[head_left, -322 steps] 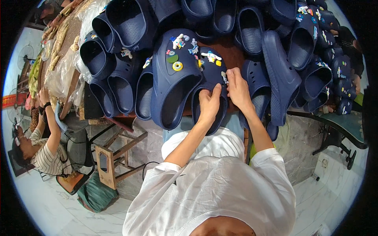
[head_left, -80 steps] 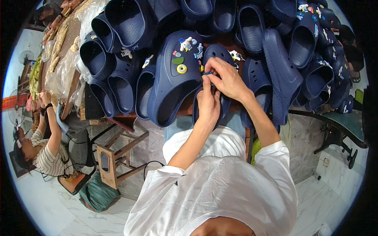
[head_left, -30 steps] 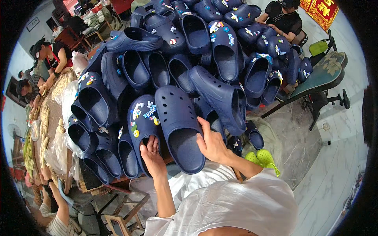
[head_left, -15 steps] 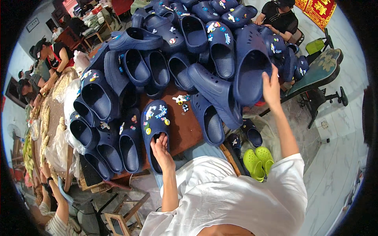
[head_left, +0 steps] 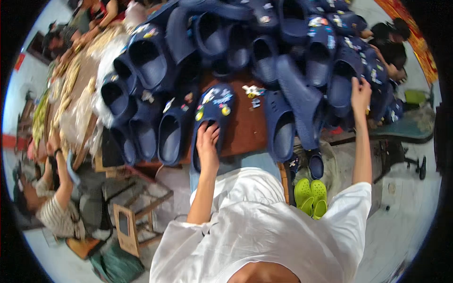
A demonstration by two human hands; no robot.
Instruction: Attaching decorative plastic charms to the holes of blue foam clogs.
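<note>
The left hand [head_left: 207, 141] rests in the mouth of a navy clog decorated with small figures [head_left: 217, 101], at the near edge of the brown desk [head_left: 245, 134]. Its fingers are bent inside the opening; whether this grip presses on the shoe, one cannot tell. The clog's long axis runs away from the person, toe at the far end and tipped slightly to the right, so its decorated upper lies just beyond the fingertips.

The right hand [head_left: 361, 96] is well apart, out at the right of the heap, fingers a little spread by the rim of another navy clog [head_left: 343, 87]; blur hides whether that grip has hold of it.

Between the hands, a cluster of white and yellow charms [head_left: 253, 90] and a blue charm [head_left: 255, 103] lie on the desk, right of the decorated clog's toe and nearer the left hand. On the right hand's side, a clog with open holes [head_left: 279, 118] and a clog on its side, ridged sole showing [head_left: 293, 94], stand in the way. More clogs sit close on the left [head_left: 172, 132]; lime-green clogs [head_left: 304, 195] are lower right, below desk level.
</note>
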